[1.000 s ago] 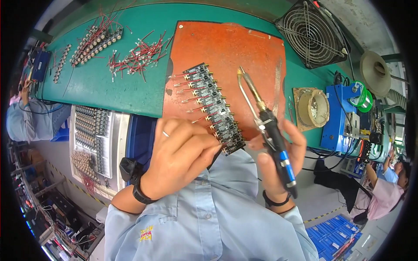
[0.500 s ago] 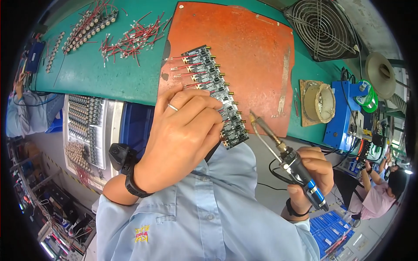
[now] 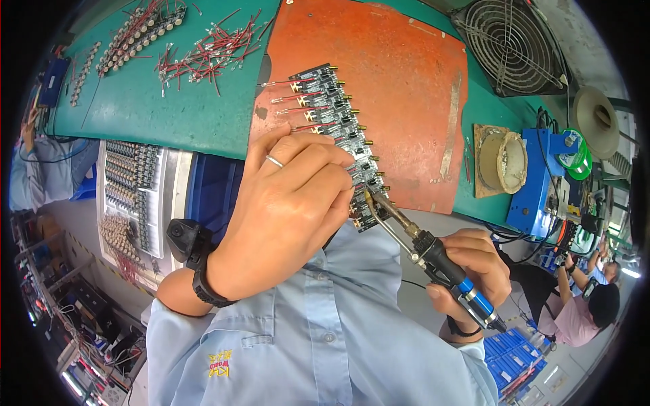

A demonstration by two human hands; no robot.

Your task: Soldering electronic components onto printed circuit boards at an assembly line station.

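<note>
A long black panel of joined circuit boards (image 3: pixel 347 125) lies slantwise on the orange mat (image 3: pixel 406 88). Short red wires (image 3: pixel 298 97) stick out from its left side, and brass-coloured pins line the right. My left hand (image 3: pixel 294 179) rests over the panel's lower left edge, fingers pinched together; what is between the fingertips is hidden. My right hand (image 3: pixel 477 267) is wrapped round a black and blue soldering iron (image 3: pixel 440 260) with a thin solder-feed tube beside its barrel. The iron's tip meets the panel's lower part, close to my left fingertips.
Loose red wires (image 3: pixel 210 54) lie heaped on the green bench top (image 3: pixel 203 122), with more wired parts (image 3: pixel 139 37) at far left. A fan (image 3: pixel 511 44), a round pot (image 3: pixel 504 161) and a blue solder-wire feeder (image 3: pixel 531 179) stand right. A tray of parts (image 3: pixel 135 203) sits left; another person (image 3: pixel 589 311) is at right.
My right hand has brought the soldering iron left, from beside the panel onto its lower part. My left hand stays pinched at the panel's edge. The view has shifted slightly.
</note>
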